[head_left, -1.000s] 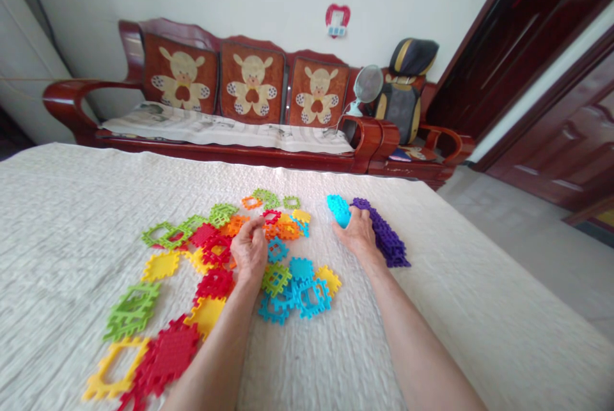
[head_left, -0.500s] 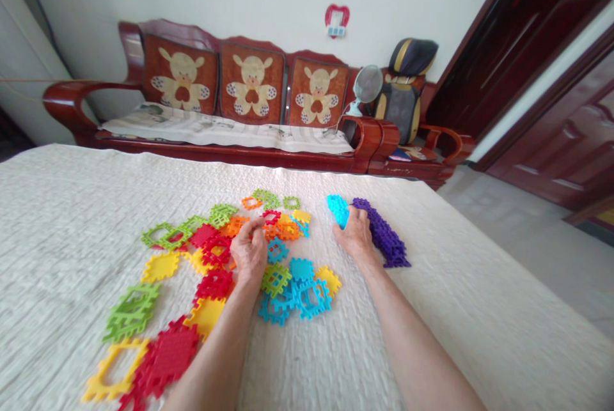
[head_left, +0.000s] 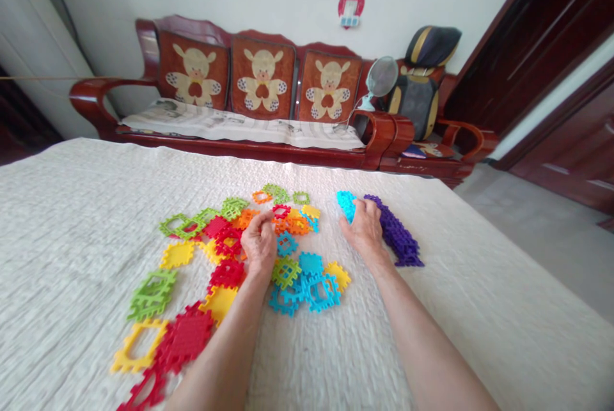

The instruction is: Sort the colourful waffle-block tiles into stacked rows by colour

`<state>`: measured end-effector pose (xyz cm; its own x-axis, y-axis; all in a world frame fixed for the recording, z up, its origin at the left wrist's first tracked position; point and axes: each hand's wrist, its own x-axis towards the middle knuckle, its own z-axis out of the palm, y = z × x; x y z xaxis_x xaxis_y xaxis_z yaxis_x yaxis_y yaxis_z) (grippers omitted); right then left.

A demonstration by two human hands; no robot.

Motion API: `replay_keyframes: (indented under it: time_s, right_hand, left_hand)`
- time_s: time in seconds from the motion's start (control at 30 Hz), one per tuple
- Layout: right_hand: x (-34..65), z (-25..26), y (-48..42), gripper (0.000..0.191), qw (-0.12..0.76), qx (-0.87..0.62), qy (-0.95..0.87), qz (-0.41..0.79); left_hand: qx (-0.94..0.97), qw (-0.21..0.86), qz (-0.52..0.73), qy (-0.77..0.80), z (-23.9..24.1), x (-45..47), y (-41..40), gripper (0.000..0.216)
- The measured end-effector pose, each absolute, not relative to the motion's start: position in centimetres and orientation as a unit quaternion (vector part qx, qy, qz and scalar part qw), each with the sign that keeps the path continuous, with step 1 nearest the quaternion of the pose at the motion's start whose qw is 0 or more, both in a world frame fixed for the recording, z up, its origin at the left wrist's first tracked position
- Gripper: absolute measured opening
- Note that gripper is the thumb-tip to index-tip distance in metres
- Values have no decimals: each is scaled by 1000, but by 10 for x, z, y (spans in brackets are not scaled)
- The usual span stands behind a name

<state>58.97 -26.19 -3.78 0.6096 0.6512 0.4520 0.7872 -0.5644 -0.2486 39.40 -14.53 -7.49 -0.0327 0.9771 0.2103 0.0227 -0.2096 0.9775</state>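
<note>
My left hand (head_left: 259,243) hovers over the loose plastic pieces with its fingers pinched together; whatever may be in them is hidden. Orange interlocking pieces (head_left: 298,226) and a small red frame (head_left: 281,211) lie just beyond its fingertips. My right hand (head_left: 366,229) has its thumb and fingers curved around the near end of a row of light-blue interlocking pieces (head_left: 345,204), partly covering it. Right beside that hand runs a longer row of purple interlocking pieces (head_left: 396,232).
Red (head_left: 189,336), yellow (head_left: 178,254), green (head_left: 153,294) and blue pieces (head_left: 320,293) lie scattered over the pale quilted tablecloth (head_left: 316,360). Beyond the table stand a wooden sofa (head_left: 98,101) with bear cushions (head_left: 263,78) and a small fan (head_left: 382,77).
The view has shifted, so everything sits a little further right in the picture. Both hands keep nearly the same places among the pieces.
</note>
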Motion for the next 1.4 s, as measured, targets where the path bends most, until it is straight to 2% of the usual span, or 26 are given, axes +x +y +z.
replay_keyframes:
  time_s: [0.07,0.17,0.23,0.3,0.37,0.6,0.9,1.13,1.23,1.3,1.4]
  right_hand:
    - [581,-30,-260,28,231,-846,-475,-77]
    - [568,-20,-259,20,224,-765,-578,174]
    - [562,-17,-261,29,206,-707,-609,296]
    - [556,-17,-262,42,183,-682,-624,335]
    - [550,-17,-263,48,156,-676,-644,323]
    - [530,-13,-263,46,107,-689,-687,206]
    - [525,-4,-263,52,94,-691,-687,204]
    - [533,-3,-261,23,135,-677,-684,236]
    - [543,1,-263,16,171,-688,-660,247]
    - [549,5,-265,14,181,-714,-646,199]
    - [554,7,-267,11,150,-778,-606,70]
  left_hand:
    - [548,427,556,456,-76,394,-145,29]
    - [553,420,554,459,-79,395,-144,30]
    - [558,415,552,460,-80,395,-142,30]
    - [563,411,550,461,-82,395,-142,31]
    - [566,409,547,462,-82,395,-142,31]
    - [568,410,542,464,-73,393,-147,32]
    - [573,406,540,465,-77,393,-145,30]
    - [565,412,540,468,-75,394,-146,29]
    - [563,413,539,471,-73,394,-147,29]
    - [562,414,539,471,-72,394,-147,29]
    - [563,414,537,473,-72,394,-147,29]
